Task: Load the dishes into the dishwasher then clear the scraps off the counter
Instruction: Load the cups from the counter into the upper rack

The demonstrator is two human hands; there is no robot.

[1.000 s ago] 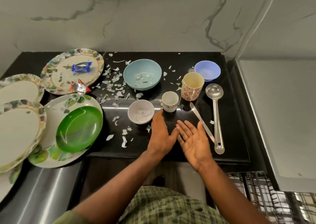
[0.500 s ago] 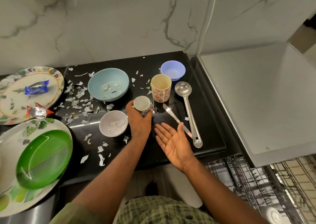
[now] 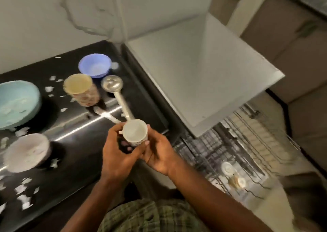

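Observation:
A small white cup (image 3: 134, 132) is held upright above the front edge of the black counter (image 3: 74, 161). My left hand (image 3: 117, 153) grips it from the left and my right hand (image 3: 157, 152) closes on it from the right. Behind it on the counter stand a floral mug (image 3: 80, 89), a purple bowl (image 3: 94, 67), a light blue bowl (image 3: 16, 102) and a small white bowl (image 3: 26, 152). A steel ladle (image 3: 115, 91) and a knife (image 3: 106, 115) lie beside the mug. The dishwasher rack (image 3: 235, 150) is pulled out at the lower right.
White paper scraps (image 3: 24, 192) are scattered over the counter's left part. A grey appliance top (image 3: 194, 68) stands to the right of the counter, above the rack. Small round items (image 3: 228, 168) sit in the rack. The view is blurred.
My left hand lifted the small cup off the counter and brought it toward me. My right hand, open before, closed on the cup. The view swung right toward the dishwasher rack.

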